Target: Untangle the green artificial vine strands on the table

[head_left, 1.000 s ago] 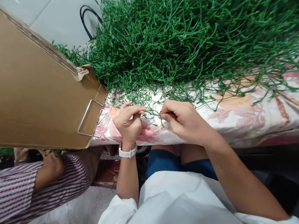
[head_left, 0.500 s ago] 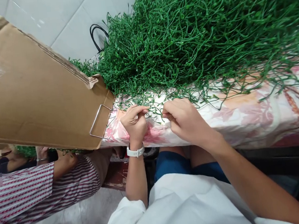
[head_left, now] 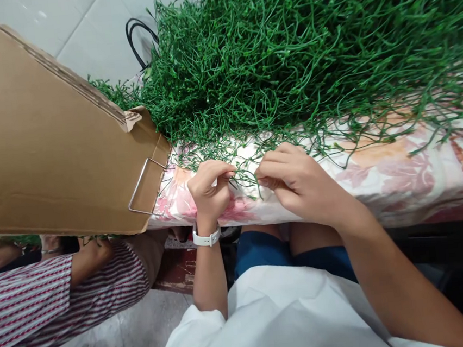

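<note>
Between my two hands a thin green plastic-looking sprig (head_left: pixel 251 178) with branching stems is stretched over the table edge. My left hand (head_left: pixel 212 189), with a white watch band (head_left: pixel 207 238) on its wrist, pinches the sprig's left end between thumb and forefinger. From the other side my right hand (head_left: pixel 298 181) has its fingers closed on the sprig's right end; the fingertips are partly hidden. Just beyond both hands lies a large heap of green sprigs (head_left: pixel 270 66), with loose strands spilling toward me on the flowered cloth (head_left: pixel 382 172).
A cardboard sheet (head_left: pixel 48 142) stands on the left, with a bent metal wire (head_left: pixel 137 191) at its lower corner. Behind it sits a person in a striped sleeve (head_left: pixel 30 291). A black cable loop (head_left: pixel 131 41) is near the tiled wall (head_left: pixel 94 23).
The view has shifted slightly. My right hand has turned a little and its fingers sit closer on the sprig; my left hand keeps its pinch.
</note>
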